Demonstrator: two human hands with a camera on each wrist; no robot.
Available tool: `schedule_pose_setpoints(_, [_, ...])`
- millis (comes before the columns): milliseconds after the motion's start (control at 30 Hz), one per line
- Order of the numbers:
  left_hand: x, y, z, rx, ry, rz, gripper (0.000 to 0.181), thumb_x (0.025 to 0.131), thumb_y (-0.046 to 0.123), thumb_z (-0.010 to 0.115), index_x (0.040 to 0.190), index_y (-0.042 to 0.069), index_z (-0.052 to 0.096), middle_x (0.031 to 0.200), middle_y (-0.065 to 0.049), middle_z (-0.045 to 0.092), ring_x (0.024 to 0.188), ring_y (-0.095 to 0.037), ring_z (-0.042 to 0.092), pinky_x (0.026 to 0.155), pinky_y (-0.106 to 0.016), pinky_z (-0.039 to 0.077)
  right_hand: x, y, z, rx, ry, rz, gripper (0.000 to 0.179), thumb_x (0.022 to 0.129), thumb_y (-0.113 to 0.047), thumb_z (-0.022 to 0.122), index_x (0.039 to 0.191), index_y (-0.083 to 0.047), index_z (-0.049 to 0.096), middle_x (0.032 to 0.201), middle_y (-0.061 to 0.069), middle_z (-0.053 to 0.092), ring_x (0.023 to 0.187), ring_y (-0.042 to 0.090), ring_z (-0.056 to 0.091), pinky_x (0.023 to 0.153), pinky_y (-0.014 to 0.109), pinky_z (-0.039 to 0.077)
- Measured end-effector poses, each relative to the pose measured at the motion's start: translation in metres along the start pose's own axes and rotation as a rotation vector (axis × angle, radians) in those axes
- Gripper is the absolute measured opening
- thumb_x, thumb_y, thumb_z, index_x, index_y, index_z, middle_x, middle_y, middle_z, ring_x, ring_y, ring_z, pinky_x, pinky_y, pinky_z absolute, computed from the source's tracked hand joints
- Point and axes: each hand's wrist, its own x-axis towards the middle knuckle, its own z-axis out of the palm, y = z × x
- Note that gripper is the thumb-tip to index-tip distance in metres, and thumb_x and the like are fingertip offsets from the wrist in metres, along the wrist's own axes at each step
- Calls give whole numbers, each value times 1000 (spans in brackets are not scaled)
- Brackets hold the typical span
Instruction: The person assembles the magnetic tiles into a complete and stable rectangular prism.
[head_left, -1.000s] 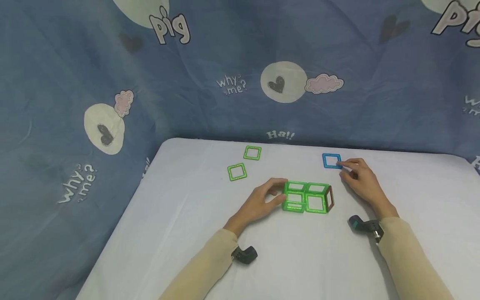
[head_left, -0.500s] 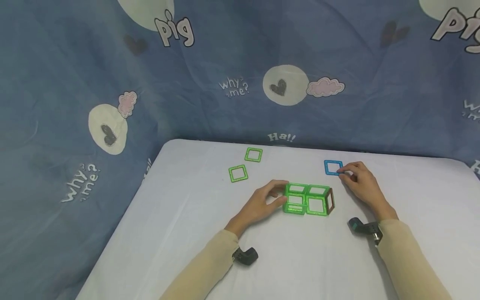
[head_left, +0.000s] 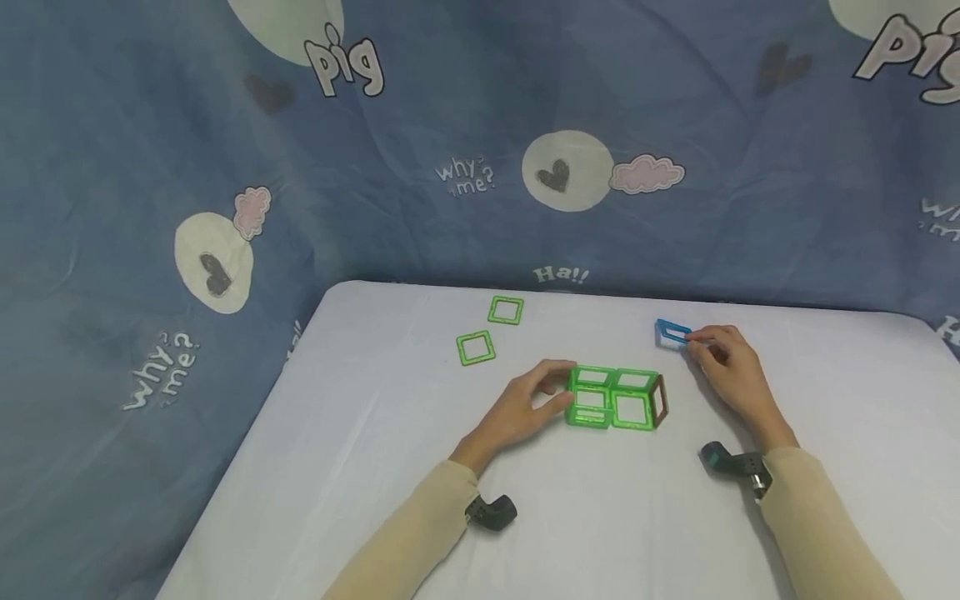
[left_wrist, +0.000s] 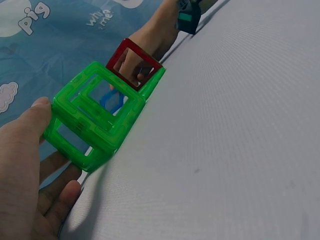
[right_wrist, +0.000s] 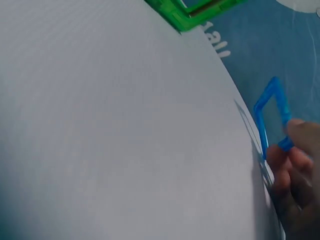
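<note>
My right hand (head_left: 726,367) pinches a blue square magnetic tile (head_left: 672,331) by its near right side, and the tile stands tilted above the table. The right wrist view shows thumb and fingertips on one corner of that blue frame. At the left end of a boxy structure of green magnetic tiles (head_left: 632,408), my left hand (head_left: 517,408) holds it between thumb and fingers. A dark red tile (head_left: 659,402) closes the structure's right end, standing upright. In the left wrist view the green frames (left_wrist: 97,110) overlap one another beside the thumb.
Two loose green square tiles (head_left: 476,347) lie flat to the far left of the structure, one behind the other. The white table (head_left: 360,400) ends at a blue printed cloth (head_left: 420,225) hanging behind it. A dark camera (head_left: 491,512) sits on each wrist.
The blue tile lay flat on the table earlier; now its near side is raised in my right hand, which has shifted slightly right. My left hand has stayed on the green structure.
</note>
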Motion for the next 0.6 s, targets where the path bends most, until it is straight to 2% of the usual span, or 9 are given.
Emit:
schedule_pose_setpoints(100, [0, -1, 0, -4, 0, 7, 46, 93, 40, 56, 137, 31, 42, 134, 8, 55, 120, -7, 53, 97, -22, 46, -5, 2, -2, 104, 23, 21, 29, 97, -25, 54, 111, -2, 63, 109, -1, 53, 88, -16, 50, 77, -1, 39])
schedule_pose_setpoints(167, [0, -2, 0, -9, -3, 3, 47, 93, 41, 56, 137, 31, 42, 133, 9, 54, 121, -6, 52, 97, -21, 45, -10, 3, -3, 160, 35, 23, 29, 97, -23, 54, 111, 0, 62, 105, -9, 52, 87, -15, 54, 77, 0, 42])
schedule_pose_setpoints(333, [-1, -3, 2, -6, -8, -20, 47, 93, 44, 55, 137, 32, 42, 132, 10, 55, 120, -4, 52, 97, -20, 45, -19, 3, -4, 209, 59, 24, 27, 96, -20, 55, 111, 1, 61, 94, -22, 60, 83, -11, 59, 76, 2, 43])
schedule_pose_setpoints(467, [-1, -3, 3, -10, -14, -27, 46, 93, 44, 55, 136, 34, 42, 131, 10, 55, 119, -4, 52, 97, -20, 45, -26, -5, -7, 269, 75, 31, 26, 96, -15, 54, 112, 5, 59, 87, -22, 66, 82, -9, 63, 75, 3, 46])
schedule_pose_setpoints(600, [-2, 1, 0, -9, -3, -19, 46, 93, 41, 56, 136, 32, 43, 130, 9, 56, 119, -5, 53, 97, -20, 45, -29, -20, -8, 341, 86, -3, 25, 96, -10, 54, 112, 8, 58, 87, -18, 68, 86, -6, 64, 79, 5, 47])
